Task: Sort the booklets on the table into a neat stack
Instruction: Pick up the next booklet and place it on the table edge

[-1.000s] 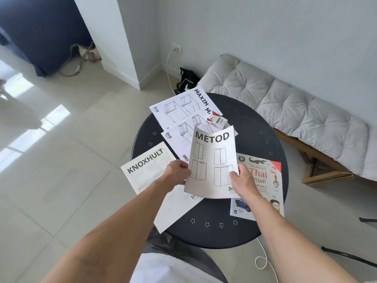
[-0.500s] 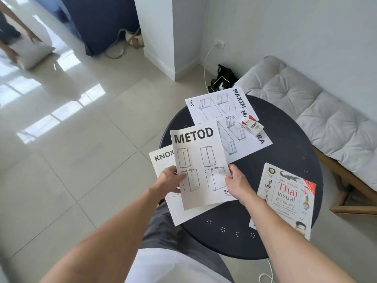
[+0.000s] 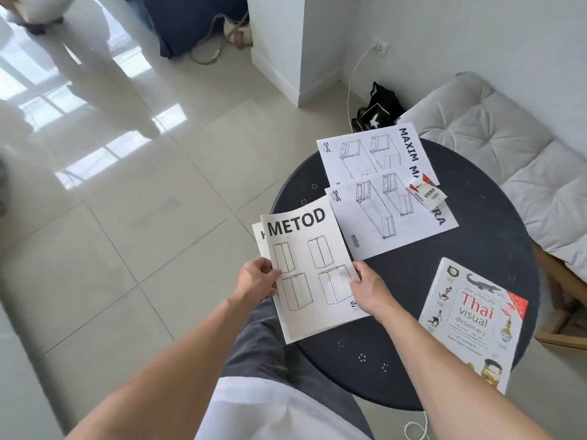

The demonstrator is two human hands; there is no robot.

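The METOD booklet [image 3: 309,271] lies on top of another white booklet [image 3: 258,237], of which only a left strip shows, at the left edge of the round black table [image 3: 495,236]. My left hand [image 3: 257,279] grips their left edge. My right hand [image 3: 370,289] holds the right edge of the METOD booklet. Two MAXIMERA booklets lie overlapped farther back, the far one [image 3: 365,150] partly under the near one [image 3: 394,223]. A Thai visual dictionary [image 3: 473,319] lies at the table's right front.
A small red and white VESS pack [image 3: 427,193] rests on the MAXIMERA booklets. A grey cushioned bench [image 3: 508,144] stands right of the table. On the floor behind are a black bag [image 3: 378,114] and a white cable [image 3: 352,81]. A person's legs [image 3: 95,68] stand at upper left.
Both hands carried the METOD booklet left and down onto the KNOXHULT booklet, now almost covering it. The view has swung left, showing more floor.
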